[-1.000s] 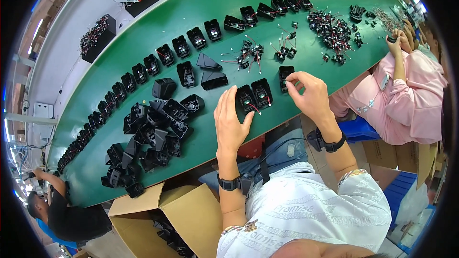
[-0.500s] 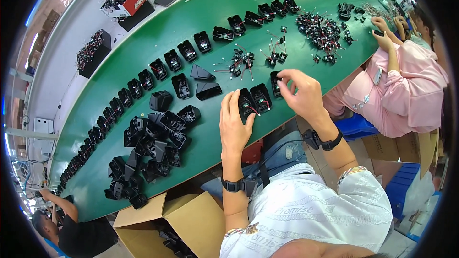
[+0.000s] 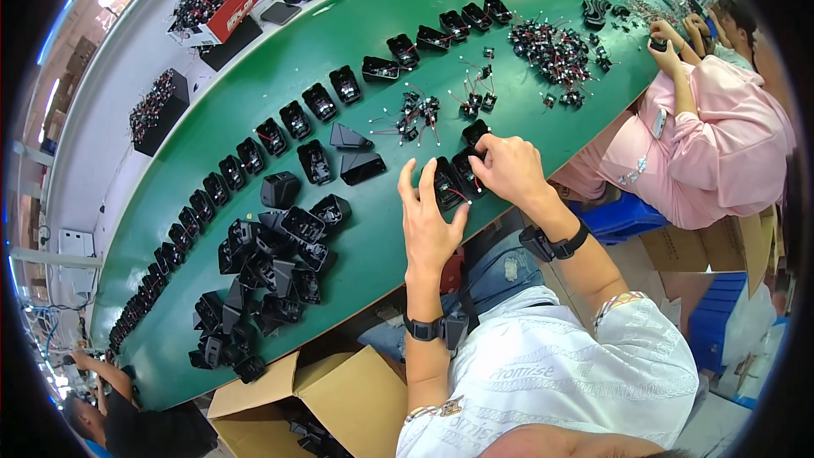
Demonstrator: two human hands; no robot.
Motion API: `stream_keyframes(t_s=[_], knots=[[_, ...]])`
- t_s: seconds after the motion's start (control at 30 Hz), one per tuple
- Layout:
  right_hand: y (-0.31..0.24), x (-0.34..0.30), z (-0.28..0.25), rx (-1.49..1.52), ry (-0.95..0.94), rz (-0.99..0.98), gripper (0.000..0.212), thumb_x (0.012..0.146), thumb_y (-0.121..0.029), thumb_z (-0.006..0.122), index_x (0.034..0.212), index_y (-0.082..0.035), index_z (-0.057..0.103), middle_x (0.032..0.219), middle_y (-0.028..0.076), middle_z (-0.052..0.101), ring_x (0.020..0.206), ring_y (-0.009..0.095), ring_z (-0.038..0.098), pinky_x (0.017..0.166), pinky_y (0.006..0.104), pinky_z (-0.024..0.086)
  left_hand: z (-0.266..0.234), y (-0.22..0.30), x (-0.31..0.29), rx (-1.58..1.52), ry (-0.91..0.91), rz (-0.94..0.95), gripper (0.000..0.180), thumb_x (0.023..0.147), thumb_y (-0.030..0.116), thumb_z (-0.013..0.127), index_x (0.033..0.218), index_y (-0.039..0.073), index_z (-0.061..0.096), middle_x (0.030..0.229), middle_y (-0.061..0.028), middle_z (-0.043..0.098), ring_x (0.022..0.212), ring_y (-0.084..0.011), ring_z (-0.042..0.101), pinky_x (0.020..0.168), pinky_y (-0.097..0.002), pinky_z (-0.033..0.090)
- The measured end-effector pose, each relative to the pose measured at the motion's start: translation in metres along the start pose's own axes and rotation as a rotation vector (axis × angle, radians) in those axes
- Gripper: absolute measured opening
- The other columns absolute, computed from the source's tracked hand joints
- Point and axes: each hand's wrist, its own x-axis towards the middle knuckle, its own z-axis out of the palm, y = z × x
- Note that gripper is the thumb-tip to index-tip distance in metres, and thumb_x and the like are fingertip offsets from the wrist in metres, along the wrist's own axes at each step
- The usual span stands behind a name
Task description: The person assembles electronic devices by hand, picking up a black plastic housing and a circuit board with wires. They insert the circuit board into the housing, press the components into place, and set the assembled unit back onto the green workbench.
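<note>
In front of me three open black plastic housings stand side by side on the green table, with small parts and red-white wires inside. My left hand (image 3: 431, 225) is open beside the left housing (image 3: 447, 185), its fingers spread along that housing's left side and its thumb near the lower corner. The fingers of my right hand (image 3: 514, 171) are bent over the middle housing (image 3: 465, 168) and grip at its right edge; the fingertips are partly hidden. Just beyond them stands the right housing (image 3: 476, 131), untouched.
A long row of black housings (image 3: 295, 120) curves along the table (image 3: 500, 123). Small wired modules (image 3: 411, 114) lie ahead; a larger heap (image 3: 551, 51) is at right. Loose black shells (image 3: 271, 259) are piled at left, above an open carton (image 3: 352, 390). A co-worker in pink (image 3: 712, 136) sits at right.
My right hand has gone from the right housing to the middle one. My left hand has shifted slightly down and right, its fingers more spread. The view has turned a little.
</note>
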Motion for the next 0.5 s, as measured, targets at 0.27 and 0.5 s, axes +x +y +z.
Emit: stream_keyframes(t_s=[0.27,0.5], knots=[[0.016,0.014,-0.004,0.02,0.054,-0.053,0.017,0.079,-0.022,0.078,0.084,-0.006,0.071,0.066,0.006,0.07,0.064,0.028,0.071,0.061,0.0418,0.056,-0.002,-0.011,-0.007,-0.098,0.071,0.028,0.077,0.078,0.019,0.087,0.143,0.003,0.05,0.151,-0.019,0.042,0.101,-0.0299,0.057,0.082,-0.0385,0.051],[0.025,0.036,-0.047,0.096,0.037,-0.207,0.016,0.079,-0.02,0.078,0.083,-0.006,0.071,0.064,0.007,0.069,0.06,0.026,0.07,0.059,0.0386,0.055,-0.005,-0.007,-0.009,-0.08,0.073,0.028,0.071,0.079,0.015,0.083,0.142,0.003,0.052,0.149,-0.0172,0.045,0.093,-0.0251,0.06,0.079,-0.0363,0.05]])
